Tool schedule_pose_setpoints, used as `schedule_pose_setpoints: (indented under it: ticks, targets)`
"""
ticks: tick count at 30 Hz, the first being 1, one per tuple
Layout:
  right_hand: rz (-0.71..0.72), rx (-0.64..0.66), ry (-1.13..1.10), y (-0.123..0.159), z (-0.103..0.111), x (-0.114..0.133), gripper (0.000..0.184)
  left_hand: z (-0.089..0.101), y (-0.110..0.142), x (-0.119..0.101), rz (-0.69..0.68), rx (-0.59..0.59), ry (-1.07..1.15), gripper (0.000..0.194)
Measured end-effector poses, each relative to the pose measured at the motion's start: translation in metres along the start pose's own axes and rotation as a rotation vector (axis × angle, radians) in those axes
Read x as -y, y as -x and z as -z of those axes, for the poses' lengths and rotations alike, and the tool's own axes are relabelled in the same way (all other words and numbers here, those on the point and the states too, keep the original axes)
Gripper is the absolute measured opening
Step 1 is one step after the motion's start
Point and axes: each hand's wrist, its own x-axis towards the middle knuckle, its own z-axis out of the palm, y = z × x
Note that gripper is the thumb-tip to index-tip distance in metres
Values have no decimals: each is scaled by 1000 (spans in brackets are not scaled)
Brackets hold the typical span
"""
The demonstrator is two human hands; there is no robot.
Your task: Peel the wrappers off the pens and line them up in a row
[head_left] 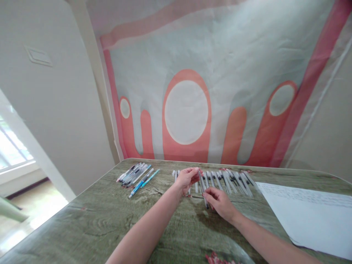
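Observation:
A slim grey pen (202, 185) is held at a slant above the table between my two hands. My left hand (188, 178) pinches its upper end, and my right hand (217, 201) grips it near its lower, dark-tipped end. Just behind my hands a row of clear pens with black parts (233, 180) lies side by side, some of it hidden by my left hand. To the left rests a pile of assorted pens (134, 173), with a blue pen (140, 187) and a light-blue pen (150, 178) at its near side.
White sheets (310, 212) with writing-like marks along the top lie at the right of the wood-patterned table (101, 227). A red flower print (218, 258) shows at the near edge. Behind the table hangs a grey and red backdrop (220, 66).

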Motion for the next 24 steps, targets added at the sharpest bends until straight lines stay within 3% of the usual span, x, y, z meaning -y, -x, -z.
schedule_pose_setpoints:
  ticks: [15,24]
  targets:
    - [-21,29,47,-3,0,-5,26,5,-5,8,-16,-47,-42,32]
    - [-34,27,48,-2,0,1,27,13,-12,16,-4,-67,18,26]
